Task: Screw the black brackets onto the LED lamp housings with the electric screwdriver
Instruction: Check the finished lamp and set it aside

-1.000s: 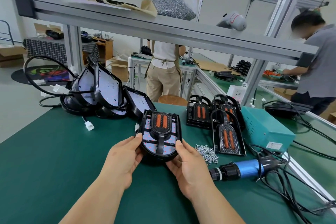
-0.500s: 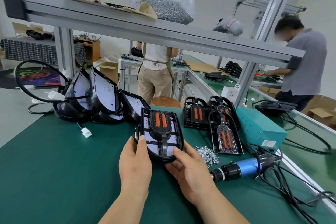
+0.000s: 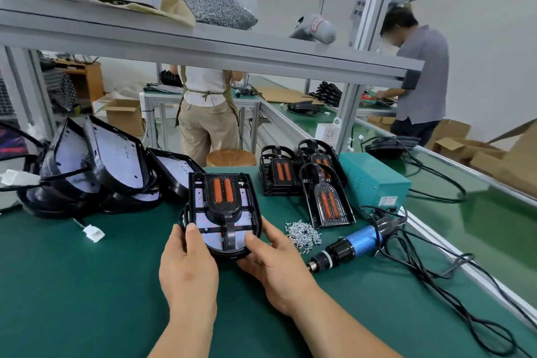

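Both hands are gripping one LED lamp housing [image 3: 203, 231] by its near, rounded end, low over the green bench mat [image 3: 87, 285] directly in front of the person. Whether its far end is resting on the mat cannot be told. The left hand [image 3: 189, 267] is curling round the left rim with its thumb lying on top. The right hand [image 3: 273, 264] is cupping the right rim, its thumb pressing on the face beside the stem of the black bracket [image 3: 222, 197]. The bracket is sitting on the housing's upturned face.

Step in hand, as judged: seating the bracket before fastening. Press it flat and centred so that its holes are lining up with those in the housing, and lay the housing flat on the mat before reaching for a screw. The screws [image 3: 303, 232] and the electric screwdriver [image 3: 348, 244] are lying just to the right — the right hand's side — so the left hand should be doing the holding down.

The housing's long axis is running almost straight away from the person. The rounded end is pointing toward the person and the squared end away, with the bracket's two orange strips lying at the far end, parallel to that axis.
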`<act>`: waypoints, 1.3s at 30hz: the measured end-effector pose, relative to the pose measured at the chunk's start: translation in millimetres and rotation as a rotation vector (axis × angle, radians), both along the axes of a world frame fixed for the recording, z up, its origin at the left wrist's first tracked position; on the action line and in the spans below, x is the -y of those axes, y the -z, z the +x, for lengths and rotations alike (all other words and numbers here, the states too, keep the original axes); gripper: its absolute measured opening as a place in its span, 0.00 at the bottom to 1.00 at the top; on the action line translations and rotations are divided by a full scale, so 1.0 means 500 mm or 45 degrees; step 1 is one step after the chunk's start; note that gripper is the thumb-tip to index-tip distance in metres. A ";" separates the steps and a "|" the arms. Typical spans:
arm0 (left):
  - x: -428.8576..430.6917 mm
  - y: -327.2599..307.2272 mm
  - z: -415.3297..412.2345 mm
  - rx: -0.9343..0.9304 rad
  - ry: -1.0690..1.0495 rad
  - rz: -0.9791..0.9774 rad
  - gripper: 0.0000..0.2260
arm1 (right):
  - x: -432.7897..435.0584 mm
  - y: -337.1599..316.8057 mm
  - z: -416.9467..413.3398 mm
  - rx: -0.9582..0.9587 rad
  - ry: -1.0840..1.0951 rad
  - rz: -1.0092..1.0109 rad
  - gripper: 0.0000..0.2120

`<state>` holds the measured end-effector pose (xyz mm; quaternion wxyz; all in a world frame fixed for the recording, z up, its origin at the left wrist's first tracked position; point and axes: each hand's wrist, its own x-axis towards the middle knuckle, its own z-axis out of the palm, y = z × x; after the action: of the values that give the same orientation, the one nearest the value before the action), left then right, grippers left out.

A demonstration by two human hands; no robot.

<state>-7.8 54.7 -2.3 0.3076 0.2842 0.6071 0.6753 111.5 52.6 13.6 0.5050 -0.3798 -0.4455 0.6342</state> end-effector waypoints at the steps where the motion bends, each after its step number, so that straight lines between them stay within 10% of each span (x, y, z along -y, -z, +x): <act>1: -0.002 0.001 -0.001 0.010 0.001 0.004 0.22 | 0.001 -0.002 0.000 0.002 0.003 -0.003 0.15; 17: 0.037 -0.063 0.082 0.115 0.443 0.073 0.20 | 0.071 -0.050 0.126 -0.223 0.204 0.166 0.18; 39: 0.163 -0.094 0.735 0.211 1.473 -0.019 0.10 | 0.368 -0.050 0.670 -0.331 1.163 0.320 0.20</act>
<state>359.7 -26.7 44.8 0.6748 0.5135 0.3319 0.4133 446.3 -131.6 38.7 0.8248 -0.3902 -0.2399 0.3314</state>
